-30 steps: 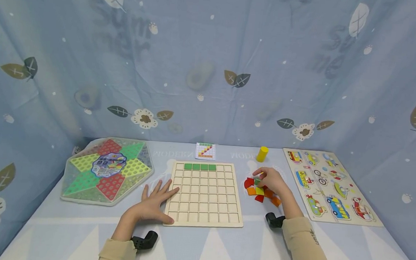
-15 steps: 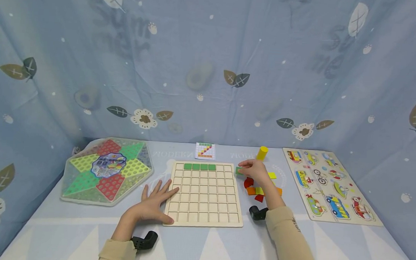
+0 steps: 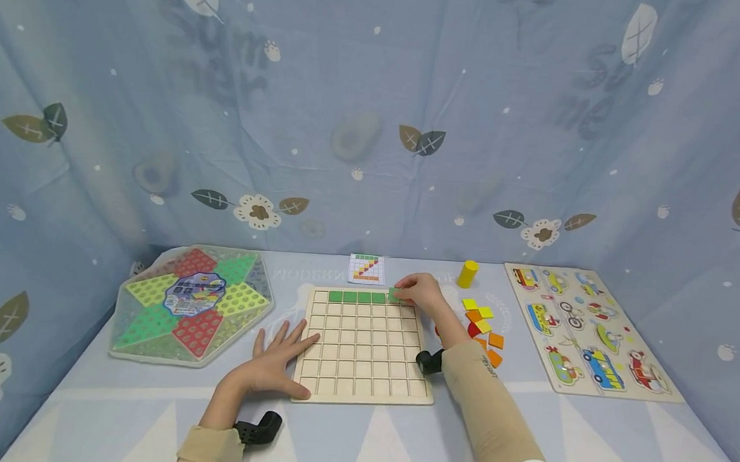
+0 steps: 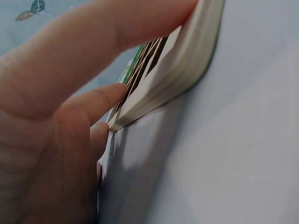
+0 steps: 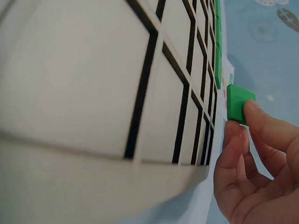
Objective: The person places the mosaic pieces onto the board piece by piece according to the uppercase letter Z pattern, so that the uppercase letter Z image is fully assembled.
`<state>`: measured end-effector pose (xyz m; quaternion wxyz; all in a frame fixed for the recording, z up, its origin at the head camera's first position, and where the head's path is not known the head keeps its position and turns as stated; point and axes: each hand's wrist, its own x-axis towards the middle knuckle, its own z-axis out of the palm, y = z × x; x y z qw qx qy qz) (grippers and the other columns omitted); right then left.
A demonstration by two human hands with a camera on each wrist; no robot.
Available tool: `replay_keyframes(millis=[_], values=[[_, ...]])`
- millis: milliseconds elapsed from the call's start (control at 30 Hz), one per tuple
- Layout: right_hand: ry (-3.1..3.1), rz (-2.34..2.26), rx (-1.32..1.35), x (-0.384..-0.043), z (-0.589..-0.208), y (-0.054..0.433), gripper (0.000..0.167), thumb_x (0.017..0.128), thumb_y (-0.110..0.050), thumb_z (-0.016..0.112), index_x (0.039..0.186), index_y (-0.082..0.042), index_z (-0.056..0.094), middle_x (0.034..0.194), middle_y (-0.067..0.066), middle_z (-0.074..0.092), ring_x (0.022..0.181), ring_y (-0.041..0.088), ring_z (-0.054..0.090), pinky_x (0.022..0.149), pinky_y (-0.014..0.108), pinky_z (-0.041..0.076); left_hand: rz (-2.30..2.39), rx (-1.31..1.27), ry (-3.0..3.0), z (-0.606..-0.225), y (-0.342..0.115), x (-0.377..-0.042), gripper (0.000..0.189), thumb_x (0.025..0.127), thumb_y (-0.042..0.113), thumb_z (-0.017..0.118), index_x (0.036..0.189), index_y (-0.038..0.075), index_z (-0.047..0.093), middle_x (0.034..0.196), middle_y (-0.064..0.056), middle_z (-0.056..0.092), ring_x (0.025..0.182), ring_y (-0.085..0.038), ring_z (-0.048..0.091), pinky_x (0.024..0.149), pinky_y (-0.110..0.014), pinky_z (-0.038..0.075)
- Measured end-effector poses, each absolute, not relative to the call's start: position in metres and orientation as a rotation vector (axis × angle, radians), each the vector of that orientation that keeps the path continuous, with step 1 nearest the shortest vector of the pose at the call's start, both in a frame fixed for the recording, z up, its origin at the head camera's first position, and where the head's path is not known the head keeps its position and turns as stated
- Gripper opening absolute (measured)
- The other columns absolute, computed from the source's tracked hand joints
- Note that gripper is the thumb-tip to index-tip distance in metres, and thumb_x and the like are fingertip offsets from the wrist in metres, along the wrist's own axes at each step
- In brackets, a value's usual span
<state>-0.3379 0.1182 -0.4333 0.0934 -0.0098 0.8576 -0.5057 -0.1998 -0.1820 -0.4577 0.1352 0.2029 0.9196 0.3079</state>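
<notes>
A wooden grid board (image 3: 363,344) lies on the table, with several green square tiles (image 3: 357,297) set side by side in its far row. My right hand (image 3: 423,292) pinches another green tile (image 5: 238,103) between thumb and fingers, over the board's far right part. In the right wrist view that tile is tilted just above the grid. My left hand (image 3: 273,365) lies spread at the board's left edge, thumb at the near left corner. The left wrist view shows its fingers (image 4: 105,100) touching the board's rim (image 4: 154,95).
Right of the board lie loose yellow, orange and red tiles (image 3: 495,340), partly behind the right forearm. A yellow cylinder (image 3: 467,274) stands beyond them. A pattern card (image 3: 366,269) lies behind the board. A vehicle puzzle board (image 3: 586,329) is at right, a star-patterned game box (image 3: 150,292) at left.
My right hand has moved left from the loose tiles to the board's far row, carrying a green tile it picked up there. The left hand stays in place.
</notes>
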Motion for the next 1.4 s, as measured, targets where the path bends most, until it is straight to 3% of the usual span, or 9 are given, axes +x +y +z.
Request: replay_keyframes(millis=[400, 833, 1167, 1400], values=[[2.747, -1.143, -0.042, -0.339, -0.429, 0.112, 0.011, 0.08, -0.009, 0.071, 0.089, -0.002, 0.071, 0.084, 0.008, 0.065, 0.067, 0.014, 0.059, 0.059, 0.022, 0.049, 0.891, 0.607, 2.657, -0.455, -0.179, -0.2, 0.1, 0.063, 0.045, 0.079, 0.146, 0.013, 0.031, 0.154, -0.017, 0.004, 0.138, -0.043, -0.009, 0.099, -0.064, -0.019], [2.857, -1.078, -0.169, -0.332, -0.431, 0.125, 0.014, 0.082, -0.013, 0.068, 0.094, -0.007, 0.068, 0.087, 0.009, 0.063, 0.077, 0.021, 0.056, 0.068, 0.033, 0.047, 0.89, 0.598, 2.657, -0.454, -0.179, -0.2, 0.101, 0.062, 0.045, 0.079, 0.145, 0.013, 0.031, 0.154, -0.017, 0.005, 0.138, -0.043, -0.009, 0.099, -0.063, -0.02], [2.794, -1.193, -0.008, -0.323, -0.433, 0.168, 0.016, 0.085, -0.01, 0.064, 0.101, -0.005, 0.066, 0.102, 0.014, 0.061, 0.085, 0.025, 0.054, 0.076, 0.033, 0.05, 0.893, 0.585, 2.658, -0.454, -0.182, -0.2, 0.101, 0.063, 0.046, 0.079, 0.146, 0.013, 0.03, 0.154, -0.017, 0.003, 0.138, -0.043, -0.011, 0.099, -0.062, -0.021], [2.708, -1.153, 0.073, -0.313, -0.431, 0.187, 0.021, 0.085, -0.011, 0.064, 0.106, -0.006, 0.064, 0.103, 0.013, 0.061, 0.086, 0.024, 0.054, 0.077, 0.033, 0.048, 0.896, 0.588, 2.66, -0.456, -0.183, -0.2, 0.101, 0.063, 0.046, 0.079, 0.146, 0.013, 0.031, 0.154, -0.017, 0.004, 0.138, -0.043, -0.01, 0.099, -0.063, -0.02]])
